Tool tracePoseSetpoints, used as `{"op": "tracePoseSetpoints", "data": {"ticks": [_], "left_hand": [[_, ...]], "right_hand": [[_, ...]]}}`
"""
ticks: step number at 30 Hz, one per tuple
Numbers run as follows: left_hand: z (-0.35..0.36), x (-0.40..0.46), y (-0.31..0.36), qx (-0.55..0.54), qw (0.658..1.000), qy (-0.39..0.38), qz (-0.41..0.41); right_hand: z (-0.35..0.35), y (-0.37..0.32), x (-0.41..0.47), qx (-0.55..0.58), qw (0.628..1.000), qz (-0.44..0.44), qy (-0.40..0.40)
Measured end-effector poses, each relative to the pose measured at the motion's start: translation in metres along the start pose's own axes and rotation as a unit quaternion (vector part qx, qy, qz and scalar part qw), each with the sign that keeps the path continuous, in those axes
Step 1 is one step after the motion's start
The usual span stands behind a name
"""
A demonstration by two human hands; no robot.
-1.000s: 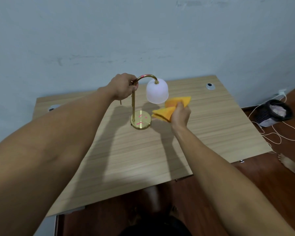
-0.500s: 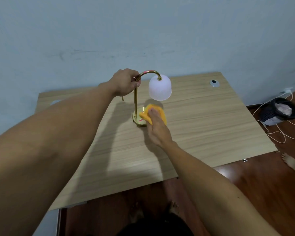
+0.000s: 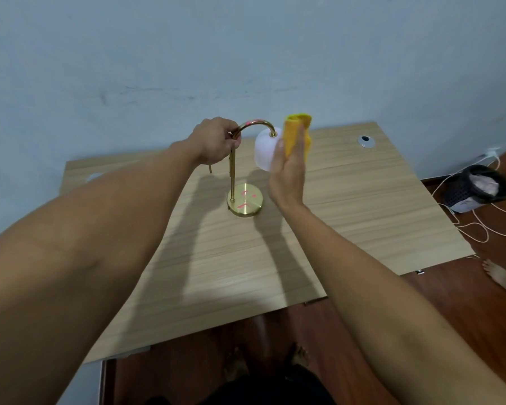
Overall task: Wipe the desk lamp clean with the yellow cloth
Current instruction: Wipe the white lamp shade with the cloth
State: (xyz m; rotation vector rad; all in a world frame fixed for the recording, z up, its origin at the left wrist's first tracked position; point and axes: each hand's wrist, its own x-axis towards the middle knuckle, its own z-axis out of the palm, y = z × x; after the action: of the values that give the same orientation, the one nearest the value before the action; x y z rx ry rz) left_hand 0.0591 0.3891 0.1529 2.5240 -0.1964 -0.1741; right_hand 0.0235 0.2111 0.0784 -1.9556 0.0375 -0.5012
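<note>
Head view: the desk lamp (image 3: 232,168) stood upright at frame centre on the wooden desk (image 3: 348,206), its round brass base (image 3: 245,200) flat on the top and marked with pink streaks. The brass stem was gripped near the top of its curve by the left hand (image 3: 214,140), fingers wrapped tight around the tube. A pink smear was visible on the arch just right of that grip. The white shade (image 3: 264,152) hung from the arch end, partly hidden behind the right hand (image 3: 287,173). The yellow cloth (image 3: 296,134) was held folded in the right hand, fingers closed against it, raised at the shade's right side; contact between cloth and shade could not be confirmed. A cable grommet (image 3: 366,141) was seen at the desk's upper right. A dark basket (image 3: 476,188) and white cables (image 3: 479,226) lay on the floor at right edge. A bare foot (image 3: 500,276) was noted at right, below the desk corner.
</note>
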Motion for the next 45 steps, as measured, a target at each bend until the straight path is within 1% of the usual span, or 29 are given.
{"op": "tracePoseSetpoints", "data": {"ticks": [1, 2, 3, 6, 9, 10, 12, 15, 18, 20, 24, 26, 29, 31, 32, 34, 36, 38, 40, 41, 43, 44, 45], "left_hand": [[0.000, 0.000, 0.000, 0.000, 1.000, 0.001, 0.002], [0.001, 0.000, -0.001, 0.000, 1.000, 0.003, 0.005], [0.001, 0.001, -0.001, 0.001, 1.000, 0.003, 0.007], [0.002, 0.003, -0.003, 0.000, 1.000, 0.006, 0.012], [0.003, 0.004, -0.005, -0.003, 1.000, 0.004, 0.016], [0.003, 0.005, -0.005, -0.003, 1.000, 0.003, 0.017], [0.002, 0.006, -0.006, -0.002, 1.000, 0.001, 0.020], [0.002, 0.007, -0.006, 0.006, 1.000, 0.002, 0.028], [0.002, 0.007, -0.007, 0.014, 0.999, 0.004, 0.032], [0.002, 0.007, -0.008, 0.015, 0.999, 0.002, 0.032], [0.002, 0.008, -0.006, 0.016, 0.999, 0.001, 0.032], [0.002, 0.008, -0.006, 0.015, 0.999, -0.001, 0.030], [0.001, 0.008, -0.007, 0.018, 0.999, -0.002, 0.033], [0.002, 0.008, -0.008, 0.017, 0.999, 0.000, 0.034], [0.002, 0.008, -0.008, 0.016, 0.999, 0.001, 0.033], [0.002, 0.008, -0.007, 0.015, 0.999, 0.002, 0.032], [0.003, 0.008, -0.006, 0.018, 0.999, 0.001, 0.033], [0.002, 0.008, -0.005, 0.018, 0.999, -0.002, 0.032], [0.001, 0.008, -0.005, 0.022, 0.999, -0.002, 0.032], [0.001, 0.008, -0.006, 0.023, 0.999, -0.003, 0.033], [0.001, 0.008, -0.007, 0.024, 0.999, -0.003, 0.032], [0.001, 0.008, -0.006, 0.023, 0.999, -0.003, 0.031], [0.001, 0.007, -0.006, 0.022, 0.999, -0.002, 0.029]], "right_hand": [[0.005, 0.005, -0.006, -0.074, 0.994, -0.058, -0.050], [0.010, 0.013, -0.013, -0.153, 0.980, -0.102, -0.083], [0.013, 0.022, -0.020, -0.218, 0.962, -0.127, -0.102], [0.011, 0.046, -0.038, -0.324, 0.917, -0.184, -0.144], [0.001, 0.065, -0.044, -0.411, 0.857, -0.260, -0.173], [-0.002, 0.066, -0.041, -0.421, 0.848, -0.273, -0.170], [-0.001, 0.058, -0.027, -0.419, 0.845, -0.293, -0.156], [0.000, 0.044, -0.008, -0.430, 0.829, -0.320, -0.160], [-0.011, 0.052, -0.016, -0.458, 0.790, -0.364, -0.185], [-0.018, 0.052, -0.015, -0.469, 0.773, -0.380, -0.196], [0.001, 0.030, 0.011, -0.485, 0.759, -0.388, -0.197], [0.002, 0.032, 0.010, -0.499, 0.744, -0.391, -0.212], [-0.015, 0.049, -0.010, -0.517, 0.713, -0.402, -0.249], [-0.020, 0.048, -0.008, -0.520, 0.706, -0.405, -0.260], [-0.016, 0.042, -0.003, -0.518, 0.706, -0.412, -0.250], [-0.005, 0.029, 0.012, -0.513, 0.717, -0.415, -0.225], [0.002, 0.020, 0.020, -0.514, 0.721, -0.410, -0.218], [-0.001, 0.027, 0.015, -0.523, 0.707, -0.414, -0.235], [-0.011, 0.043, 0.003, -0.539, 0.680, -0.420, -0.269], [-0.014, 0.050, -0.003, -0.540, 0.673, -0.416, -0.287], [-0.016, 0.061, -0.011, -0.524, 0.683, -0.390, -0.327], [-0.015, 0.063, -0.013, -0.500, 0.699, -0.373, -0.350], [-0.015, 0.065, -0.015, -0.462, 0.723, -0.347, -0.379]]}}
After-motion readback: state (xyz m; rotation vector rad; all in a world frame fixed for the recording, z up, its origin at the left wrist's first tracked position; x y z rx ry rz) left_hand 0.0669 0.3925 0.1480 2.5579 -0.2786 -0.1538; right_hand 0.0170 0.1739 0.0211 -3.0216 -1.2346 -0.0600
